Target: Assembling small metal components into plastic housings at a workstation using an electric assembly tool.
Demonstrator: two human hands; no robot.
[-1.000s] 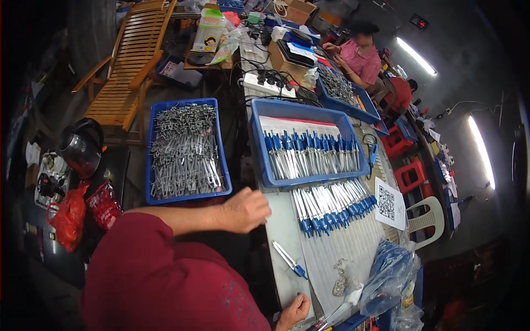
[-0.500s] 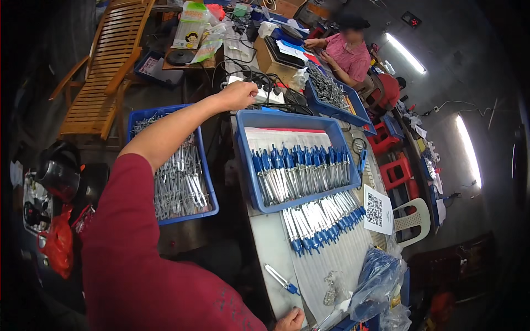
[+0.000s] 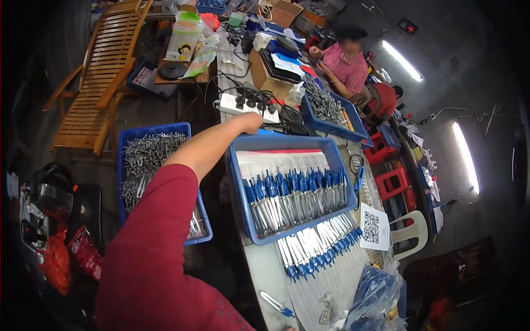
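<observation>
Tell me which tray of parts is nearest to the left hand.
The middle tray, with blue-ended pieces: the left hand is by its far corner. The left tray and far tray lie farther off.

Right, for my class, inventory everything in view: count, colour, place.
recliner: one, brown wood, upper left
power strip: one, white, beyond tray
tray: one, blue, on table
slim tools: many, blue-silver, tray and table
parts crates: two, blue, left and upper right
sheet: one, white, right
stools: at least two, red, right
chair: one, cream, right
plastic bag: one, clear, lower right
co-worker: at least one, pink top, upper right
clutter: uncountable, mixed, throughout
left hand: one, bare, near power strip
right hand: one, bare, bottom edge
</observation>
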